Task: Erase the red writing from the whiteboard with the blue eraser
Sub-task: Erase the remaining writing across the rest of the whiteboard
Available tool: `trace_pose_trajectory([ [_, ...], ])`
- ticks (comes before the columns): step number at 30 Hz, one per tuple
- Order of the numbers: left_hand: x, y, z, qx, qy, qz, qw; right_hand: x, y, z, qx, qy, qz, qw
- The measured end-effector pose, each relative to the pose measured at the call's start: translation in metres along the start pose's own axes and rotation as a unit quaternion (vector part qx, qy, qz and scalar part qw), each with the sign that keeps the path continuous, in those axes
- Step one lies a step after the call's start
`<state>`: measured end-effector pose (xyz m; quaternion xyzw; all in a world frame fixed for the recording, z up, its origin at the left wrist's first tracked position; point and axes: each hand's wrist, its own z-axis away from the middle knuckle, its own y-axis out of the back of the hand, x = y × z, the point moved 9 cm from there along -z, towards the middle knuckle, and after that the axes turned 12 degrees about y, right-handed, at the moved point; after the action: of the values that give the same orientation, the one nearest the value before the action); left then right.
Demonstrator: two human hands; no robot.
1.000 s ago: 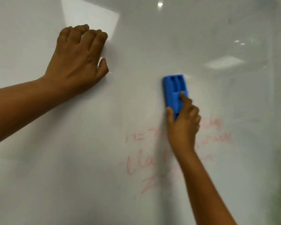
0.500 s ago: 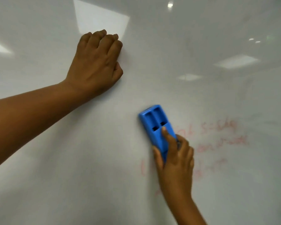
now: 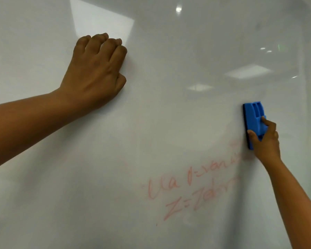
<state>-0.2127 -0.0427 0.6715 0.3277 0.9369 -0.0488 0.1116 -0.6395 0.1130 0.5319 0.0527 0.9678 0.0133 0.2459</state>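
We seem to be in an office or classroom — a large glossy whiteboard (image 3: pixel 169 123) fills our view, with faint red writing (image 3: pixel 192 184) on it. Rectangular ceiling light panels (image 3: pixel 248 71) — the office kind — are mirrored in its surface.

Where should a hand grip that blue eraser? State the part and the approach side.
Grip the blue eraser by its ridged plastic back, coming from below as the right hand does: thumb on one long edge, fingers on the other. Its dark felt face lies against the whiteboard.
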Motion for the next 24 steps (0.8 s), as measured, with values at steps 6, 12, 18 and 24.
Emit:
trace_pose_trajectory([
  [6,-0.001,-0.002,0.000,-0.002,-0.004,0.005,1.000,0.048,0.008,-0.009,0.008,-0.122,-0.015,0.992],
  [12,0.002,-0.002,0.000,-0.001,-0.013,0.005,1.000,0.024,0.001,0.019,0.047,-0.124,-0.027,0.991],
  [18,0.002,-0.001,0.000,0.003,-0.010,0.004,1.000,-0.083,-0.024,0.078,0.072,-0.011,-0.022,0.997],
  [24,0.001,-0.002,0.001,-0.003,-0.008,0.006,1.000,-0.223,-0.055,0.172,0.055,0.156,-0.021,0.986],
])
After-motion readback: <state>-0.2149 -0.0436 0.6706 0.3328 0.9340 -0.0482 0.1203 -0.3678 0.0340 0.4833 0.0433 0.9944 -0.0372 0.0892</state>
